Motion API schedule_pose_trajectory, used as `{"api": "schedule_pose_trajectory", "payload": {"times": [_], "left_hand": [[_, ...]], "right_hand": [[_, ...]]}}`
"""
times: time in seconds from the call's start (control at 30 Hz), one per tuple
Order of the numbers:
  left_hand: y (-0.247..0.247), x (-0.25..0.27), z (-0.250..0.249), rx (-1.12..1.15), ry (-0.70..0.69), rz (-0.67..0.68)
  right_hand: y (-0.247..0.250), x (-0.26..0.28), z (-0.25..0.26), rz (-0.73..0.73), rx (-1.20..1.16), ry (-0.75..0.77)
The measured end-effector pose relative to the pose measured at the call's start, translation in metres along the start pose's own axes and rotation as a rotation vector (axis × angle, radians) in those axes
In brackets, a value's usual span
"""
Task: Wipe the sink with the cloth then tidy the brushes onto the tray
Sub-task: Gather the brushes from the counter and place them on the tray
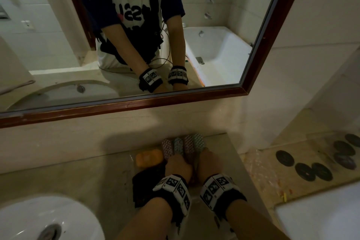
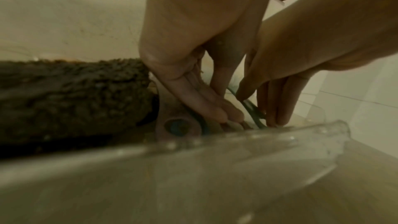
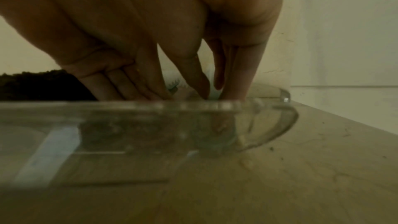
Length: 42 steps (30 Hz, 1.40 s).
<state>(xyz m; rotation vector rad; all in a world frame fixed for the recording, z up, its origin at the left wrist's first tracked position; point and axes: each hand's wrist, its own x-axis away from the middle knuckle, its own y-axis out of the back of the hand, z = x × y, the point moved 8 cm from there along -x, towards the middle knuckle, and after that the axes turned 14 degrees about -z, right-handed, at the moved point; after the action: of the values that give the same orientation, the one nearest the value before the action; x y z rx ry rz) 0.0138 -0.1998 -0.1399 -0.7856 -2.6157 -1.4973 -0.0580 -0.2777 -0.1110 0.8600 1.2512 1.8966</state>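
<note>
Brushes [image 1: 183,145], four with nubbly heads, lie side by side in a clear tray [image 2: 269,135] at the back of the desk [image 1: 87,183], beside an orange soap [image 1: 149,159] and a dark cloth [image 2: 71,98] that lies against the tray's left end. The left hand [image 1: 178,166] and right hand [image 1: 210,162] reach into the tray together, with straight fingers [image 2: 202,103] pressed down on the brush handles and nothing clasped. The white sink [image 1: 44,218] sits well to the left, and a mirror [image 1: 136,103] hangs above.
</note>
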Motion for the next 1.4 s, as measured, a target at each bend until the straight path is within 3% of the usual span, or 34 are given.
{"api": "schedule_pose_trajectory", "payload": {"times": [0.1, 0.43, 0.57, 0.63, 0.73, 0.9, 1.1, 1.4], "left_hand": [[0.000, 0.000, 0.004, 0.001, 0.024, 0.003], [0.010, -0.004, 0.003, 0.011, -0.013, -0.017], [0.040, 0.003, -0.001, 0.051, -0.078, -0.082], [0.058, 0.009, 0.004, 0.135, -0.047, -0.103], [0.084, 0.021, 0.017, 0.194, -0.006, -0.128], [0.131, 0.055, 0.036, 0.365, 0.001, -0.150], [0.182, 0.088, 0.097, 0.385, 0.003, -0.182], [0.292, 0.117, 0.267, 0.307, 0.084, -0.328]], "right_hand": [[0.000, 0.001, 0.004, -0.012, -0.094, 0.011], [0.014, 0.000, 0.005, -0.038, 0.103, 0.022], [0.028, 0.015, 0.006, -0.080, 0.200, 0.058], [0.040, 0.020, 0.012, -0.118, 0.201, 0.119], [0.065, 0.027, 0.020, -0.121, 0.173, 0.036], [0.066, 0.062, 0.056, -0.096, 0.261, 0.155], [0.056, 0.113, 0.118, -0.071, 0.308, 0.271], [0.010, 0.225, 0.266, -0.121, 0.301, 0.483]]}}
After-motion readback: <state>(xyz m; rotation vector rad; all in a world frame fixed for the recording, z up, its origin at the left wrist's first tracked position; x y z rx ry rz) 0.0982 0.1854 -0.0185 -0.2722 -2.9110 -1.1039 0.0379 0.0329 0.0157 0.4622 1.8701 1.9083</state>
